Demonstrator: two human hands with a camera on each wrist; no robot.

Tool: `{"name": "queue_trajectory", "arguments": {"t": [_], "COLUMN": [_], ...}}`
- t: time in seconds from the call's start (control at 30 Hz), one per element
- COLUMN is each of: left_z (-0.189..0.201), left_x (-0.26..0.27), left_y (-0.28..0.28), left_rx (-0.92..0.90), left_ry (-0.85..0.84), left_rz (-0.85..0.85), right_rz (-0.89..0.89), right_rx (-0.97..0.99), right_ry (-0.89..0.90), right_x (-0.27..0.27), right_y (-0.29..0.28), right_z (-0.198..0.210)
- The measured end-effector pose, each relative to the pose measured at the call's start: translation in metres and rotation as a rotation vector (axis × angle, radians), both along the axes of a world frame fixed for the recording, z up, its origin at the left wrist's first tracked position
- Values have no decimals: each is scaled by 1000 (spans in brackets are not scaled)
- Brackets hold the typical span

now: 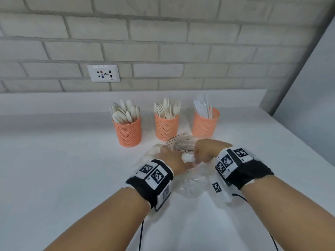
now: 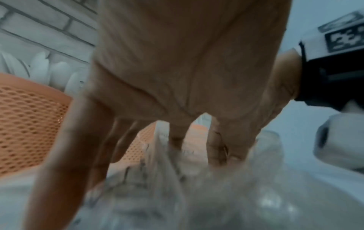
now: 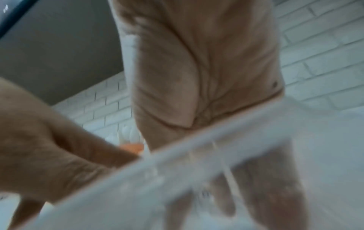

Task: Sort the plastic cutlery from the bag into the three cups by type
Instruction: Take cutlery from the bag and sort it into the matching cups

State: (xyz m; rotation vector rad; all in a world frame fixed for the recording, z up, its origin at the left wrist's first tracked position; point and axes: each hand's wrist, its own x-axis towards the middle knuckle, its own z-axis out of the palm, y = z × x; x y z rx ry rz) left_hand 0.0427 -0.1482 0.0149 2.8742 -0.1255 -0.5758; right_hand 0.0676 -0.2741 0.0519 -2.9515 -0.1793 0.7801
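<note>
Three orange mesh cups stand in a row at the back of the white table: spoons cup (image 1: pixel 127 134) on the left, forks cup (image 1: pixel 165 128) in the middle, knives cup (image 1: pixel 204 125) on the right. Each holds several pieces. Just in front of them lies a clear plastic bag (image 1: pixel 192 185), crumpled. My left hand (image 1: pixel 170 158) pinches the bag's rim (image 3: pixel 177 157). My right hand (image 1: pixel 204 151) reaches inside the bag; its fingers (image 3: pixel 275 179) show through the film. Something white (image 1: pixel 188 157) lies in the bag between my hands. Whether the right fingers hold anything is hidden.
The white table (image 1: pixel 54 169) stretches bare to the left and front. A brick wall with a socket plate (image 1: pixel 103 73) rises behind the cups. The table's right edge runs diagonally at the far right. Thin black cables hang from my wristbands at the bottom.
</note>
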Motion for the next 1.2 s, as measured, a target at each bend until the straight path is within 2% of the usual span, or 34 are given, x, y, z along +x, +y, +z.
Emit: {"name": "queue_trajectory", "arguments": {"t": [0.13, 0.33, 0.4, 0.5, 0.57, 0.63, 0.77, 0.93, 1.2], "left_z": [-15, -6, -4, -9, -9, -8, -8, -9, -10], "left_x": [-2, -7, -14, -23, -28, -31, -37, -40, -46], "left_y": [-2, 0, 6, 16, 19, 17, 9, 6, 8], "left_rx": [-16, -378, -324, -23, 41, 52, 43, 22, -83], "left_ry": [-64, -187, -186, -118, -101, -105, -87, -94, -149], "left_rz": [35, 54, 45, 42, 83, 87, 91, 123, 168], "right_rz": [14, 73, 86, 114, 136, 155, 97, 70, 197], "right_rx": [2, 67, 74, 41, 7, 7, 192, 227, 179], "right_ry": [-29, -18, -16, 23, 54, 54, -37, -159, -73], "right_x": [-22, -31, -32, -30, -28, -25, -20, -24, -32], "right_y": [-11, -18, -20, -20, -19, -18, 0, 29, 33], "right_z": [-24, -39, -38, -36, -38, -39, -40, -42, -37]}}
